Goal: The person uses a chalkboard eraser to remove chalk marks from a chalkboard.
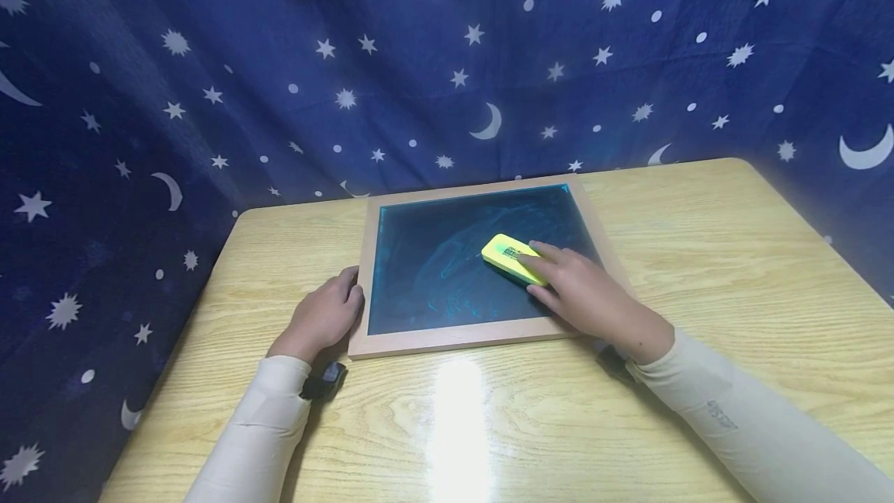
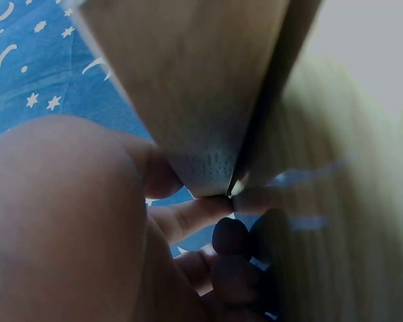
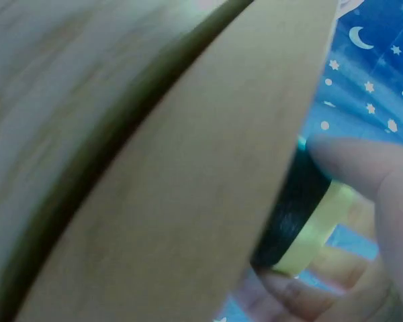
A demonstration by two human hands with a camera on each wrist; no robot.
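Note:
A small blackboard point(image 1: 412, 247) with a light wooden frame lies on the table, its dark surface marked with faint bluish chalk smears. My right hand point(image 1: 590, 293) grips a yellow chalkboard eraser point(image 1: 497, 250) by its sides, thumb nearest me, with the dark felt side down on the board. In the right wrist view, that eraser point(image 3: 299, 208) shows a black layer under a yellow one, partly hidden by the frame. At the left edge of the frame, my left hand point(image 1: 323, 315) holds the wood; its fingers point(image 2: 188, 218) touch the frame's corner in the left wrist view.
The pale wood-grain table point(image 1: 719, 254) extends around the board on both sides and in front, with a bright light reflection near me. A dark blue curtain point(image 1: 391, 22) with moons and stars hangs behind and along the left side.

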